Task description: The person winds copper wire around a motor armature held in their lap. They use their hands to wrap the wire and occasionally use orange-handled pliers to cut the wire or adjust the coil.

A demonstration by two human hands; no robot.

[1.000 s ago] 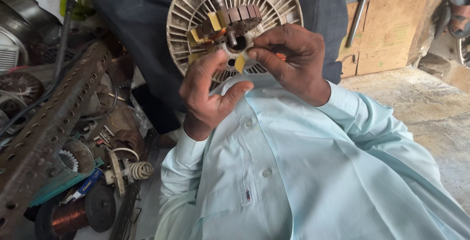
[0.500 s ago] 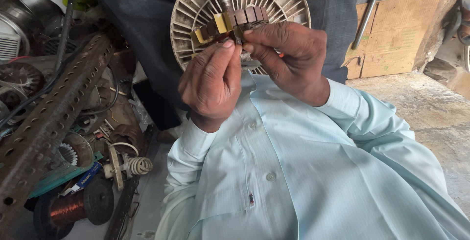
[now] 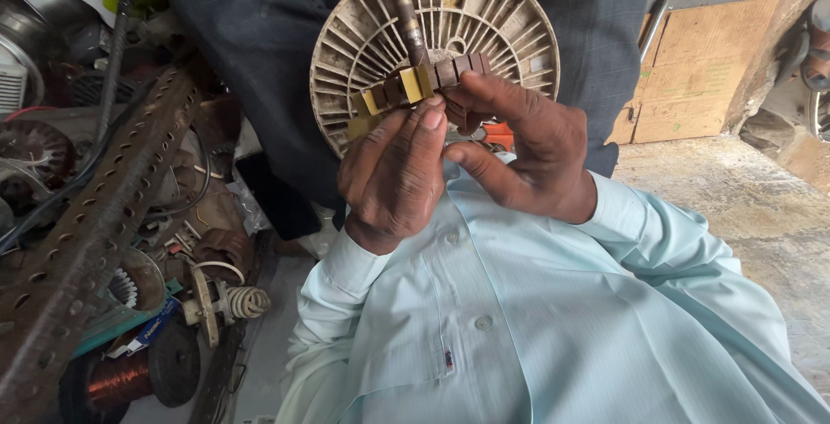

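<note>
Two hands: left hand (image 3: 393,173) and right hand (image 3: 519,152) pinching brown-yellow segmented part (image 3: 424,85).
Change: left fingers now closed over part.
Fan disc (image 3: 484,9): 12 o'clock, behind.

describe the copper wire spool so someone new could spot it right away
Start at the long rusty perforated metal bar slanting across the left-hand clutter and follow it to the bottom-left corner. There lies the spool, on its side between dark round end discs. Its shiny reddish copper winding sets it apart from the dull parts around.

Brown armature (image 3: 432,78) w/ yellow strips, cream ribbed fan disc (image 3: 510,26), pale blue pinstriped shirt (image 3: 536,329).
</note>
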